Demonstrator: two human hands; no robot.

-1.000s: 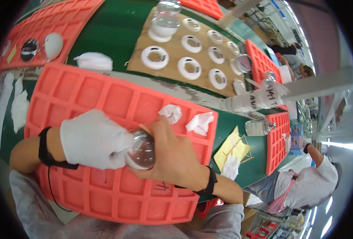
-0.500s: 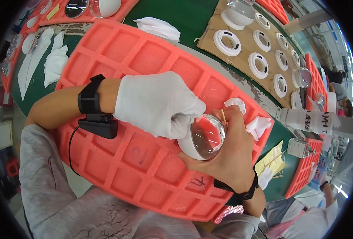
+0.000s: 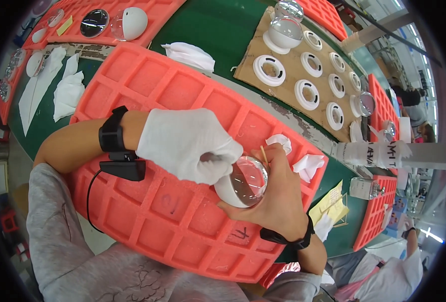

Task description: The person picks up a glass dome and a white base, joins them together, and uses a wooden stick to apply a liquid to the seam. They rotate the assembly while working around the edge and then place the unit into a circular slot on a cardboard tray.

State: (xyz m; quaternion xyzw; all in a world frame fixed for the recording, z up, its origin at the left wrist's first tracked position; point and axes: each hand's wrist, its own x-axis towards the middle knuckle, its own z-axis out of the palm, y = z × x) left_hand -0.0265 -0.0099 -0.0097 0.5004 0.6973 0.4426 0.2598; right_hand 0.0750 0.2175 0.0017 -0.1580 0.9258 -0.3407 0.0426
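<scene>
My right hand [image 3: 278,194], bare, is wrapped round a ball [image 3: 243,183] that is part white shell, part clear shiny dome. A thin wooden stick [image 3: 264,154] pokes up between its fingers. My left hand [image 3: 190,146] wears a white glove; its fingers are curled closed against the ball's upper left side, where the white part meets the dome. What those fingers pinch, if anything, is hidden. Both hands are over a red tray [image 3: 147,194] of square pockets. Crumpled white tissues [image 3: 308,167] lie on the tray beside my right hand.
Beyond the tray, a cardboard sheet [image 3: 245,70] carries several white rings [image 3: 269,70] and a domed ball [image 3: 285,34]. Another red tray [image 3: 155,12] with balls is at the far left. White cloths [image 3: 68,95] lie on the green table. A glass jar [image 3: 363,188] stands right, near a wrapped post [image 3: 369,153].
The whole view has shifted a little, so the tray and cardboard appear further left. Both hands stay on the ball, with the left fingers slightly changed in pose at its edge.
</scene>
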